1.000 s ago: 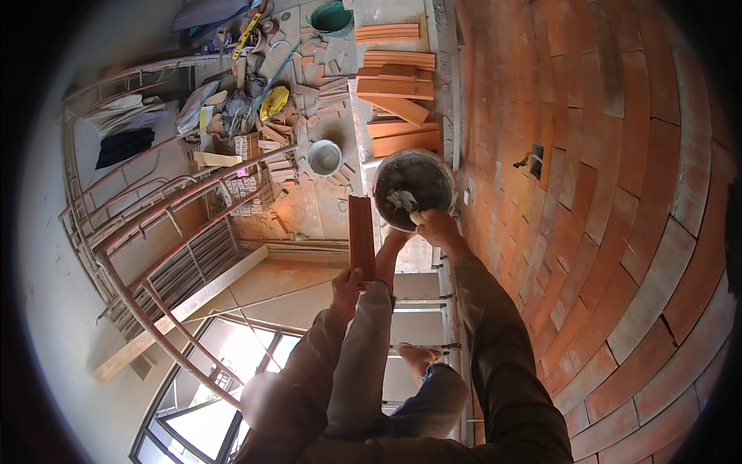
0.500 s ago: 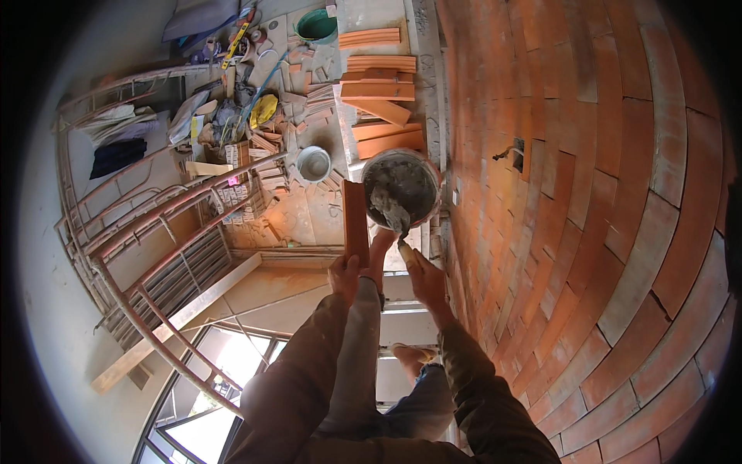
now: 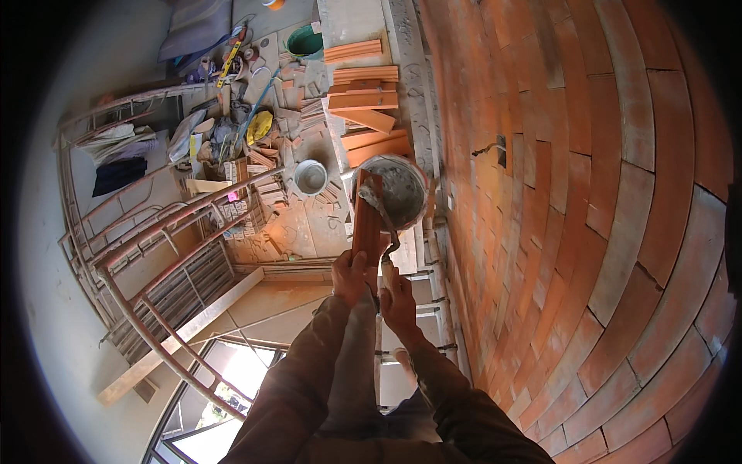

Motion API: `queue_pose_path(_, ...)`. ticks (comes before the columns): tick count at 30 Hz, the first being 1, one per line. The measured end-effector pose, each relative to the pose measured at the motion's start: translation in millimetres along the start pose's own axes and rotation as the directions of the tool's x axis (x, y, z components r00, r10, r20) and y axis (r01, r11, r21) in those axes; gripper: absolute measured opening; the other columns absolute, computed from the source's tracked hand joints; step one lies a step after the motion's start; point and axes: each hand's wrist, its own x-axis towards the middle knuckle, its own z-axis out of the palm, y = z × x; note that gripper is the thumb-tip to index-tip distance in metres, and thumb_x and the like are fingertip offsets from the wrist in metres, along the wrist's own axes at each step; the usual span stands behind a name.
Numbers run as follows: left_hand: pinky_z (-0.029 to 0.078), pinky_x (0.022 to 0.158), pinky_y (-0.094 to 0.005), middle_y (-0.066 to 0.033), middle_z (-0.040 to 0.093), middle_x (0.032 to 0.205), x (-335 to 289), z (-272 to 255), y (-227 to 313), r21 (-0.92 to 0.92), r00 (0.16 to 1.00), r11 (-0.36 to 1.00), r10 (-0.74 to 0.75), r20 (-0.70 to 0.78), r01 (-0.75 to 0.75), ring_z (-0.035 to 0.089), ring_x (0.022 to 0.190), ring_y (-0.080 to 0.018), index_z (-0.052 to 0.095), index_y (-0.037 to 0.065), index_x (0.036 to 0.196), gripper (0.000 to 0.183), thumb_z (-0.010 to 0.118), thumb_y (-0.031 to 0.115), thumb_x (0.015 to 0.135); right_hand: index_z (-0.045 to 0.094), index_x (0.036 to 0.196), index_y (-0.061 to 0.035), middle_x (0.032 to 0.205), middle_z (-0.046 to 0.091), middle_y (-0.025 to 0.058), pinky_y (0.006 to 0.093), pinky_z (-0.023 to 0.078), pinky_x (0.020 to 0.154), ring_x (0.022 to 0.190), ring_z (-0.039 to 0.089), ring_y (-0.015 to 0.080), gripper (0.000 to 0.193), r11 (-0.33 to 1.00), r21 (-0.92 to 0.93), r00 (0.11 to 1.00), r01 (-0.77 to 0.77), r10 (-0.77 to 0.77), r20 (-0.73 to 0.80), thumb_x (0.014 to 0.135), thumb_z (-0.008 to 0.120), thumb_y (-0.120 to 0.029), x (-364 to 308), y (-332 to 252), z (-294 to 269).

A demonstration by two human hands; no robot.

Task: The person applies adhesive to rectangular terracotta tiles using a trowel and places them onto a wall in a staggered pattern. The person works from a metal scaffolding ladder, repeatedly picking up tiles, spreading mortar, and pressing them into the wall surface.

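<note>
My left hand (image 3: 352, 274) grips the near end of a long orange brick tile (image 3: 368, 220) that stands out away from me. My right hand (image 3: 398, 298) holds the handle of a trowel (image 3: 379, 203) whose blade, loaded with grey mortar, lies on the far end of the tile. Just beyond the tile sits a round bucket of grey mortar (image 3: 402, 189) on the scaffold boards. Both sleeves are brown.
A red brick wall (image 3: 587, 201) curves up on the right. Stacked orange tiles (image 3: 363, 93) lie beyond the bucket. Far below are a small white bucket (image 3: 311, 176), a green bucket (image 3: 305, 42), rubble, tools and metal scaffold frames (image 3: 170, 255).
My right hand has come back from the mortar bucket with the trowel and laid mortar on the tile. The view has shifted slightly; the left hand still holds the tile.
</note>
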Motion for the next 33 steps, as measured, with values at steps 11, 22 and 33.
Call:
queue_pose_path(11, 0.053, 0.063, -0.0308, -0.0063, 0.067, 0.077, 20, -24, -9, -0.114, 0.999, 0.993, -0.021, 0.04, 0.026, 0.063, 0.068, -0.0126, 0.068, -0.004, 0.095, 0.029, 0.061, 0.023, 0.098, 0.045, 0.146, -0.0068, 0.113, 0.06, 0.0185, 0.0437, 0.056, 0.077, 0.096, 0.064, 0.0378, 0.063, 0.996, -0.094, 0.997, 0.0, 0.007, 0.074, 0.087, 0.065, -0.008, -26, -7, -41)
queue_pose_path(22, 0.05, 0.07, -0.0315, -0.0065, 0.067, 0.084, 23, -69, -43, 0.186, 0.997, 0.981, 0.049, 0.056, -0.058, 0.059, 0.073, -0.0132, 0.067, -0.004, 0.107, 0.028, 0.062, 0.022, 0.097, 0.057, 0.135, 0.0029, 0.089, 0.069, 0.014, 0.0233, 0.04, 0.041, 0.045, 0.052, 0.0126, 0.041, 0.428, 0.733, 0.835, -0.529, 0.416, 0.361, 0.099, 0.05, -0.015, 36, -10, -54)
queue_pose_path(33, 0.054, 0.072, -0.0327, -0.0065, 0.069, 0.091, 9, -54, -33, -0.194, 0.976, 0.968, -0.121, 0.182, 0.157, 0.065, 0.081, -0.0138, 0.067, -0.006, 0.11, 0.03, 0.061, 0.02, 0.096, 0.058, 0.125, 0.0069, 0.083, 0.067, 0.0158, 0.027, 0.039, 0.037, 0.042, 0.051, 0.0152, 0.044, 0.206, 0.646, 0.653, -0.735, 0.469, 0.595, 0.102, 0.041, -0.026, 27, 8, -63)
